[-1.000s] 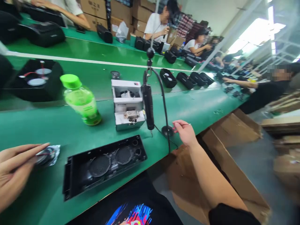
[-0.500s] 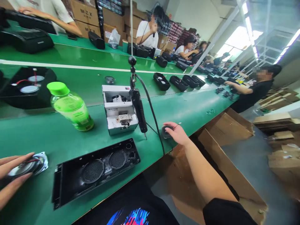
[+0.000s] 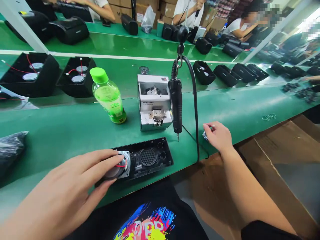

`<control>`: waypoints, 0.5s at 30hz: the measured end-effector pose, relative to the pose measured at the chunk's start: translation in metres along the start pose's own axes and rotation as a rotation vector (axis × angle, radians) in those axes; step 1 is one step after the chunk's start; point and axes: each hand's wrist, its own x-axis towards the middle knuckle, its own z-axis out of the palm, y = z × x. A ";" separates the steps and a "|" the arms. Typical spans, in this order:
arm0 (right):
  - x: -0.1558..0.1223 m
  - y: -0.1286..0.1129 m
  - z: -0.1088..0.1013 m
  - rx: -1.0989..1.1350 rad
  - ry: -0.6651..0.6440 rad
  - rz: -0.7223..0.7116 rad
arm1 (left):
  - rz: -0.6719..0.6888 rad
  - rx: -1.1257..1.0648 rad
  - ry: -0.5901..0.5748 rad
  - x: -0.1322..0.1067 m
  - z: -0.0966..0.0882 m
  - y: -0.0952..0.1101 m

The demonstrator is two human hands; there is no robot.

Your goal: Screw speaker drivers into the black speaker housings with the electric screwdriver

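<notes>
Grip of the left hand [image 3: 72,180] is clasping a loudspeaker driver [image 3: 127,163] by its round body, fingertips lying over the back near a red wire; the driver, with its silvery squared frame facing right, is sitting over the left part of a black speaker panel [image 3: 168,156] — whether it is touching the panel I cannot tell; the panel is lying on the green tabletop [image 3: 225,106] with its hollow side up, a round mesh grille [image 3: 148,156] and two small round openings showing towards its right end. The right hand [image 3: 221,136] is grasping a second round part [image 3: 205,136] between thumb and curled fingers, near the tabletop's front edge; most of that part is hiding behind the hand, only a silvery rim showing.

Between the hands, an electric screwdriver [image 3: 176,106] is hanging bit-down, its black cable [image 3: 195,110] looping to the right; just behind and left of it, a pale screw dispenser [image 3: 155,103] is standing on the tabletop; a green-capped bottle [image 3: 108,100] is standing further left — upright, near the dispenser; beyond the bottle, two black speaker cabinets [image 3: 77,78] are lying open, each showing two round white driver backs and red wires.
</notes>
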 end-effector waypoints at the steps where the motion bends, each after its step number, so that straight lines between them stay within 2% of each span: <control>1: 0.005 0.007 -0.004 0.017 0.015 0.019 | 0.067 0.026 0.009 0.010 0.005 0.005; 3: 0.013 0.022 -0.013 0.056 0.054 0.043 | 0.168 0.079 0.020 0.026 0.014 0.009; 7: 0.003 0.035 -0.020 0.126 0.115 0.004 | 0.208 0.120 -0.048 0.036 0.020 0.000; 12: -0.024 0.019 -0.020 0.180 -0.016 -0.180 | 0.180 0.105 -0.110 0.032 0.027 -0.006; 15: -0.028 0.011 -0.030 0.189 -0.105 -0.236 | 0.166 0.077 -0.127 0.031 0.031 -0.004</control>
